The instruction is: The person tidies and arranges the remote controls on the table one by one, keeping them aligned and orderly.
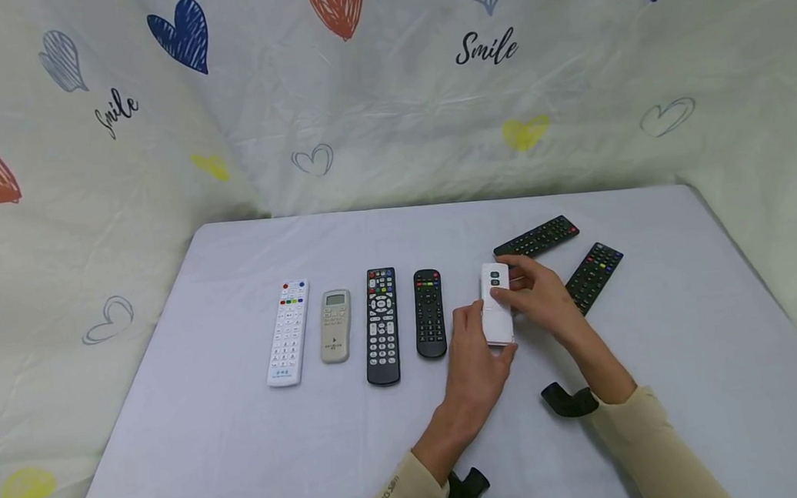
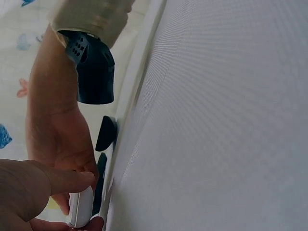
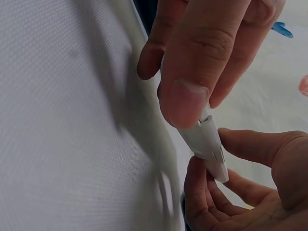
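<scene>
A small white remote control [image 1: 497, 321] with a few dark buttons at its top is held between both hands, right of the table's middle. My left hand [image 1: 475, 371] grips its lower end, fingers along the left side and thumb at the bottom corner. My right hand [image 1: 543, 294] pinches its upper part, the thumb lying across the front. In the right wrist view the remote [image 3: 210, 147] is seen edge-on, slightly raised over the cloth. The left wrist view shows one end of the white remote [image 2: 83, 210] between the fingers.
Left of the hands stand a white remote [image 1: 288, 334], a beige remote [image 1: 335, 327], a long black remote [image 1: 381, 327] and a shorter black remote [image 1: 429, 314] in a row. Two black remotes lie askew at right: one behind [image 1: 539, 237], one beside the right hand [image 1: 595, 275].
</scene>
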Demonstrator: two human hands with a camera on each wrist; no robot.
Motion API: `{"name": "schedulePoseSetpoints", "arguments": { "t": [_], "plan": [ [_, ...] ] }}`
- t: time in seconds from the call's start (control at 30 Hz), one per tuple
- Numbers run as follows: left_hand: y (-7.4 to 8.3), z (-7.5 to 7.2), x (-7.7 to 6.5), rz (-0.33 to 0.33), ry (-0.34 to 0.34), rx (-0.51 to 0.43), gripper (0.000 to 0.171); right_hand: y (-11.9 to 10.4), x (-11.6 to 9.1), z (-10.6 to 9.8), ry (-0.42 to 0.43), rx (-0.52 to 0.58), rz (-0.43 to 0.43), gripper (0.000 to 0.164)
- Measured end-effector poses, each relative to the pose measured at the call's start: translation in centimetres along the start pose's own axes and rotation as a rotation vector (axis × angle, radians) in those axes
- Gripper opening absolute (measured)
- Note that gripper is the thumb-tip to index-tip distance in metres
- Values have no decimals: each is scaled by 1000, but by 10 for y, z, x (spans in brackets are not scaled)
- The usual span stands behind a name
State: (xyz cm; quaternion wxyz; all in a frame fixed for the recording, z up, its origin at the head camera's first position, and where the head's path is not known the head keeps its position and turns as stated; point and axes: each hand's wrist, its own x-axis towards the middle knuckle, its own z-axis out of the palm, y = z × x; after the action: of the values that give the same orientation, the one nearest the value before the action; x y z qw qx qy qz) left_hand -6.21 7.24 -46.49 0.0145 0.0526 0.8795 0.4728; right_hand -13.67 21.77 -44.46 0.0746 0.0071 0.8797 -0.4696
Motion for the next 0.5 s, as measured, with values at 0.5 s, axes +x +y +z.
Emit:
{"name": "schedulePoseSetpoints", "arguments": {
  "t": [0.5],
  "plan": [
    [1,-5,1,-57,-3,36,79,-2,5,10,-21,27,11,68]
  ]
}}
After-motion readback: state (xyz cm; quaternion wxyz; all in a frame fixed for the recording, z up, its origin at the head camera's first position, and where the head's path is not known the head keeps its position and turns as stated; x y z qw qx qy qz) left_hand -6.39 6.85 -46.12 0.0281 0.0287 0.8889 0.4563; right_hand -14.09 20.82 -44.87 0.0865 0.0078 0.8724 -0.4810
